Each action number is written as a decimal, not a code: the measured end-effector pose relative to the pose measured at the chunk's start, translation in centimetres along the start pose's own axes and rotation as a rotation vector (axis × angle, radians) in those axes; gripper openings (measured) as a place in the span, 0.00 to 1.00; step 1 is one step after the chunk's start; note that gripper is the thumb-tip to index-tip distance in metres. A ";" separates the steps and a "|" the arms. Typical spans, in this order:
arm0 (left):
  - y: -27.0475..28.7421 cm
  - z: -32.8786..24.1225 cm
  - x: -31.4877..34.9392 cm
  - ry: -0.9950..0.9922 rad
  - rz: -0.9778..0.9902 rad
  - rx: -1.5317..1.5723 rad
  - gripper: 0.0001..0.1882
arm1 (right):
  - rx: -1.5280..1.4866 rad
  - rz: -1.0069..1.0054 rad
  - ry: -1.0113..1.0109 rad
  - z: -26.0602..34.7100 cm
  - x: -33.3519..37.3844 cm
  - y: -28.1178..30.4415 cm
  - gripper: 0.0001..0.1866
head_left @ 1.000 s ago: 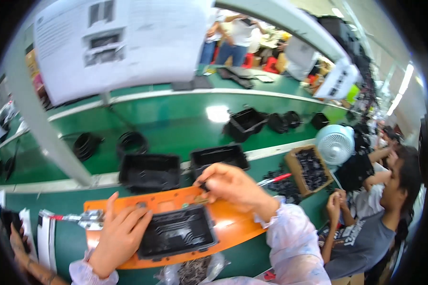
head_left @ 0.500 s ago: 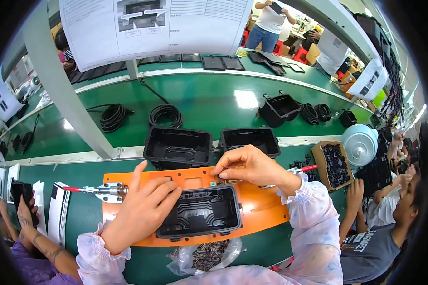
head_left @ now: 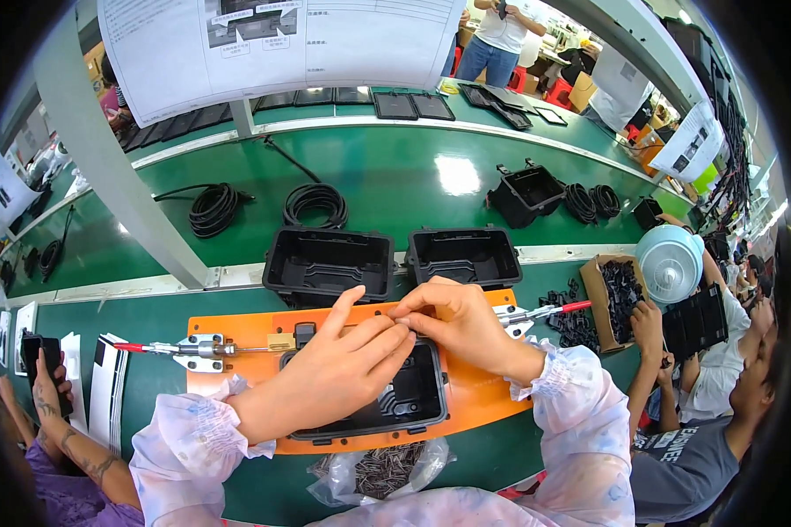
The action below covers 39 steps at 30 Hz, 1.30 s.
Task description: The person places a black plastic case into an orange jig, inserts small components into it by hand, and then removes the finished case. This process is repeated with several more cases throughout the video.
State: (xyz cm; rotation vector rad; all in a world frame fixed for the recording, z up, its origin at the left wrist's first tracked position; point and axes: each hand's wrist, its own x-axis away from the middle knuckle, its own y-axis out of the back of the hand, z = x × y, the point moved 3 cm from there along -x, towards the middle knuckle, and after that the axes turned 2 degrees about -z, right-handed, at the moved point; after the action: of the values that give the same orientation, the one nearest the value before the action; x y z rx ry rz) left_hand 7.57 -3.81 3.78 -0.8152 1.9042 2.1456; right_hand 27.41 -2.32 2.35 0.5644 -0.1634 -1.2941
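My left hand (head_left: 334, 373) reaches over the black open box (head_left: 413, 426), one finger raised and the others stretched toward my right fingertips. My right hand (head_left: 466, 329) is closed in a pinch above the box's far edge; whatever lies between its fingertips is hidden. The box rests in an orange fixture plate (head_left: 488, 395). A toggle clamp with a red handle (head_left: 204, 350) stands at the plate's left, a brass-coloured block (head_left: 281, 342) at its tip beside a small black part (head_left: 305, 333). Another toggle clamp (head_left: 527, 318) is on the right, partly behind my right hand.
Two black boxes (head_left: 330, 263) (head_left: 464, 257) stand behind the plate. A plastic bag of small metal screws (head_left: 387, 470) lies in front. On the right are a carton of black parts (head_left: 615, 299) and a pale blue fan (head_left: 670, 268). Co-workers sit on both sides; one holds a phone (head_left: 44, 360).
My left hand has moved right across the box to meet my right fingertips, uncovering the left clamp's tip. My right hand has shifted slightly left and down. The right co-worker's hand has reached the carton.
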 end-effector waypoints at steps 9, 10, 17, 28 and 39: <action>-1.3 -0.1 -0.4 0.055 -0.018 0.088 0.18 | 0.124 -0.121 0.182 1.2 0.0 1.6 0.11; -1.3 -0.1 -0.3 0.070 -0.007 0.088 0.18 | 0.344 -0.201 0.416 2.0 0.3 1.9 0.11; -1.4 -2.0 -1.0 -0.134 0.069 -0.349 0.16 | 0.402 0.272 0.791 7.5 7.8 -2.4 0.14; -1.7 -2.4 -0.4 -0.108 -0.020 -0.376 0.15 | 0.615 0.608 0.704 3.6 13.4 -12.0 0.12; -2.1 2.2 0.5 0.168 -0.084 0.403 0.19 | 0.604 0.599 0.596 3.3 12.7 -11.4 0.07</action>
State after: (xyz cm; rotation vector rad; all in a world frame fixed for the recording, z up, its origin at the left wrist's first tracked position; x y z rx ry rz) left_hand 7.49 -1.43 1.86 -0.9879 2.2339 1.6063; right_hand 19.80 -17.05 -2.72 1.2802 -0.2050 -0.4404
